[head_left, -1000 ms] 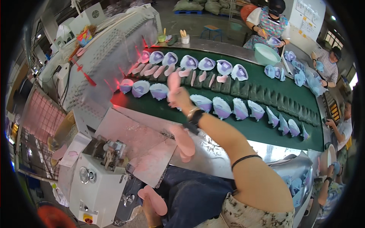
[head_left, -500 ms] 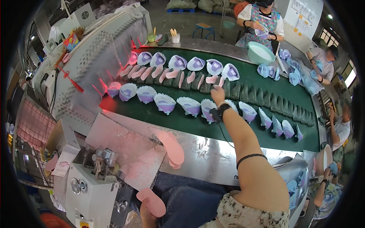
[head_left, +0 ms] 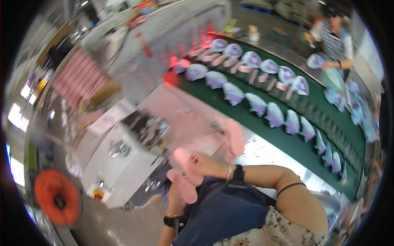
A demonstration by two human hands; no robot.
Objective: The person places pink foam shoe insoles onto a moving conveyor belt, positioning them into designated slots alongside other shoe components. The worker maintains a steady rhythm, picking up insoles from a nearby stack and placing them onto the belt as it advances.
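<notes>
Low in front of my body, my left hand (head_left: 175, 197) is closed around a pink foot-shaped insole (head_left: 188, 193). Just above it, my right hand (head_left: 208, 165) grips another pink insole (head_left: 182, 157), its fingers curled over the piece. The two insoles overlap or lie very close; whether they touch is blurred. Beside my right hand, a small stack of pink insoles (head_left: 234, 137) rests on the bench, near the pink-dusted board (head_left: 172, 106).
A white machine (head_left: 119, 164) stands at left, with an orange fan (head_left: 56, 197) beyond it. Across the bench, a green conveyor belt (head_left: 205, 96) carries rows of purple-and-white shoe uppers (head_left: 234, 94), pink insoles and dark blocks. A co-worker (head_left: 334, 41) stands at the far side.
My right hand has come back from the conveyor to my left hand and now grips an insole. My left hand has risen with its insole. The view has swung left.
</notes>
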